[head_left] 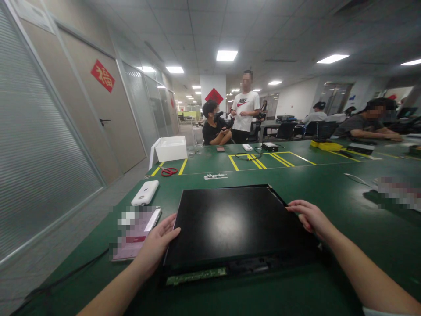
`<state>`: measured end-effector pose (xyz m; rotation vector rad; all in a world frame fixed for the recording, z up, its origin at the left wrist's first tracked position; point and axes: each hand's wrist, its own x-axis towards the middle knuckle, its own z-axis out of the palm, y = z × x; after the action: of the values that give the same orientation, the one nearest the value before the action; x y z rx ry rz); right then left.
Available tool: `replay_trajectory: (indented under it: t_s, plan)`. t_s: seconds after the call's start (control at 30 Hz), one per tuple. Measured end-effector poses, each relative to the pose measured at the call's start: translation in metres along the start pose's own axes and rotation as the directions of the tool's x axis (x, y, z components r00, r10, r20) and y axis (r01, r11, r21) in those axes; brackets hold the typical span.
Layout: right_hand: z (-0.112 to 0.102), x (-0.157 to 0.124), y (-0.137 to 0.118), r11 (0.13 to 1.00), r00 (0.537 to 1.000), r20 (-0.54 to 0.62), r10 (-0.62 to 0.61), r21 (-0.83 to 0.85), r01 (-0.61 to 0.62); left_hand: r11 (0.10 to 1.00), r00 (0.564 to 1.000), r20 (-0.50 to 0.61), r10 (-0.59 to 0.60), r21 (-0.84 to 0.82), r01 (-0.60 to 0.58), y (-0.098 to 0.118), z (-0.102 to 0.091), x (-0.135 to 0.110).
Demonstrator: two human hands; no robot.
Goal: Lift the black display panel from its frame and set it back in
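Note:
A black LCD screen panel (226,224) lies face up over a black frame, its top edge away from me. The frame's edge (278,196) shows along the right and upper right side. Below the panel's near edge is a green circuit board strip (196,276). My left hand (160,237) grips the panel's left edge, thumb on top and fingers partly hidden beside it. With fingertips pinched at the right edge, my right hand (311,217) holds the black frame; whether it also grips the panel, I cannot tell.
On the green table (348,206) a pixelated booklet-like item (136,241) and a white power-bank-like device (145,193) lie left. Farther off are red scissors (169,171), small white pieces (215,176), a white box (171,148) and a yellow tray (325,145). Several people are beyond.

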<state>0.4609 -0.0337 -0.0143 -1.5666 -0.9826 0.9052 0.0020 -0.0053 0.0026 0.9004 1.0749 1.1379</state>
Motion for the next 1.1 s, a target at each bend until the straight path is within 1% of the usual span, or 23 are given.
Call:
replay_trajectory:
  t_s: [0.13, 0.3, 0.47, 0.67, 0.8, 0.97, 1.1]
  plan:
    - [0.001, 0.0, -0.001, 0.999, 1.0, -0.026, -0.011, -0.041, 0.01, 1.0, 1.0, -0.01, 0.018, 0.015, -0.018, -0.001, -0.001, 0.001]
    - [0.0, 0.002, 0.002, 0.996, 0.998, -0.05, -0.03, -0.088, 0.026, 0.997, 0.999, 0.014, 0.048, 0.068, -0.048, -0.002, -0.004, 0.002]
    - [-0.002, 0.006, 0.007, 0.991, 0.997, -0.073, -0.024, -0.131, 0.015, 0.993, 0.997, 0.079, -0.006, 0.115, -0.004, -0.001, -0.004, 0.001]
    - [0.0, 0.004, 0.005, 0.976, 0.996, -0.078, -0.03, -0.219, 0.012, 0.98, 0.993, 0.11, 0.039, 0.188, -0.06, -0.002, -0.004, 0.002]
    - [0.002, 0.004, 0.004, 0.959, 0.994, -0.095, -0.054, -0.282, 0.025, 0.981, 0.989, 0.142, 0.033, 0.184, -0.059, -0.002, -0.005, 0.003]
    - [0.0, 0.01, 0.011, 0.92, 0.98, -0.142, -0.136, -0.384, 0.072, 0.976, 0.988, 0.152, 0.016, 0.211, -0.048, -0.002, -0.005, 0.002]
    - [-0.003, 0.014, 0.015, 0.876, 0.964, -0.147, -0.222, -0.463, 0.132, 0.971, 0.986, 0.162, 0.023, 0.23, -0.06, -0.002, -0.005, 0.001]
